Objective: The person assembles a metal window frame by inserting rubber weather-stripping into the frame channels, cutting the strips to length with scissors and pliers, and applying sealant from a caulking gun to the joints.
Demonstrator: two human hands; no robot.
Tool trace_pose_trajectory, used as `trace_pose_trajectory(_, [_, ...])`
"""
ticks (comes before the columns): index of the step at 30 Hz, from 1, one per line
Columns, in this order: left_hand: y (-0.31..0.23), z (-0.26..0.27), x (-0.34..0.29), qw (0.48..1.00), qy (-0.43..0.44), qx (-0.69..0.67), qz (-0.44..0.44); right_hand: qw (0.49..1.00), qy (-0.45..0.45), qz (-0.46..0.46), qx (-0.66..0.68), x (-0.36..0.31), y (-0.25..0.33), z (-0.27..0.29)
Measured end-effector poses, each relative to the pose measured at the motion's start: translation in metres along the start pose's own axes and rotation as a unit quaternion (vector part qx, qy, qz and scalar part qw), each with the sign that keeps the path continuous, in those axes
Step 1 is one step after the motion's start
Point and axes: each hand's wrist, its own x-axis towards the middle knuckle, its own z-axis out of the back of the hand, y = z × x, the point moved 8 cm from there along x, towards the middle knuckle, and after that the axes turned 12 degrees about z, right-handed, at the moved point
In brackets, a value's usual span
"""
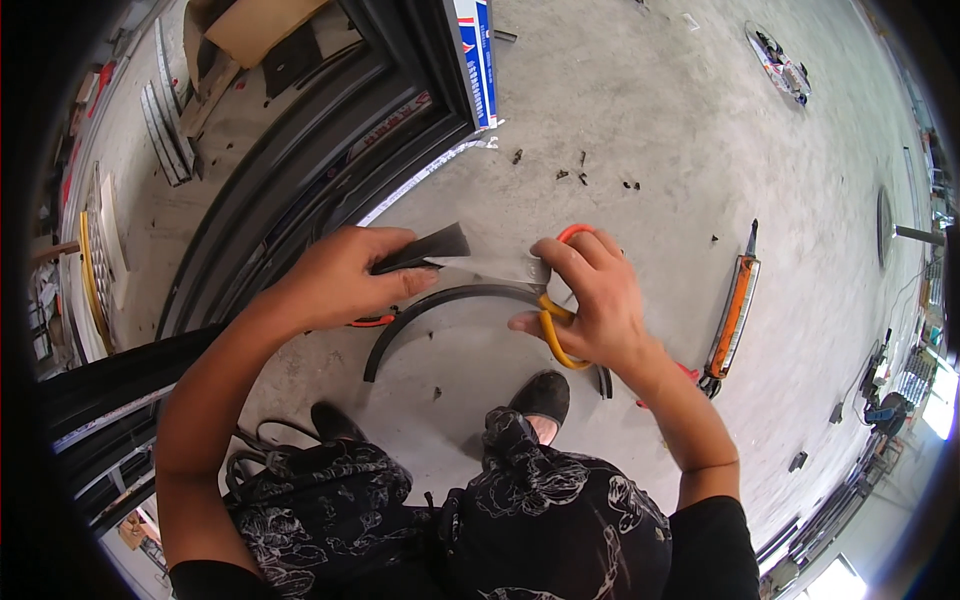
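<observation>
My left hand (365, 275) pinches a short, flat black strip (440, 245), which looks like rubber, between thumb and fingers. In my right hand (600, 300) is a pair of scissors (490, 268), with one orange-red and one yellow handle loop. Its pale blades point left, and their tips reach the strip by my left thumb; whether they are cutting into it I cannot tell. Below both hands a long black strip (455, 293) lies in an arc on the floor. A red-handled tool (372, 321) lies partly hidden beneath my left hand.
Dark frames (330, 170) stand close on my left, with a cardboard box (255, 30) beyond. An orange caulking gun (733, 315) lies to the right, near a red-handled item (688, 372). Small black scraps (562, 174) dot the concrete floor. My shoes (540, 395) are by the arc.
</observation>
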Motion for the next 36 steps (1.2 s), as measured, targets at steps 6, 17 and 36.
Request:
trace_pose_trajectory(6, [-0.002, -0.001, -0.006, 0.998, 0.052, 0.016, 0.023, 0.997, 0.065, 0.017, -0.043, 0.016, -0.001, -0.003])
trace_pose_trajectory(17, [0.03, -0.012, -0.012, 0.97, 0.136, -0.198, 0.029, 0.993, 0.089, 0.076, -0.021, 0.031, 0.011, -0.013])
trace_pose_trajectory(36, [0.05, -0.004, -0.016, 0.929, 0.253, -0.271, 0.013, 0.981, 0.12, 0.154, 0.017, 0.035, 0.025, -0.052])
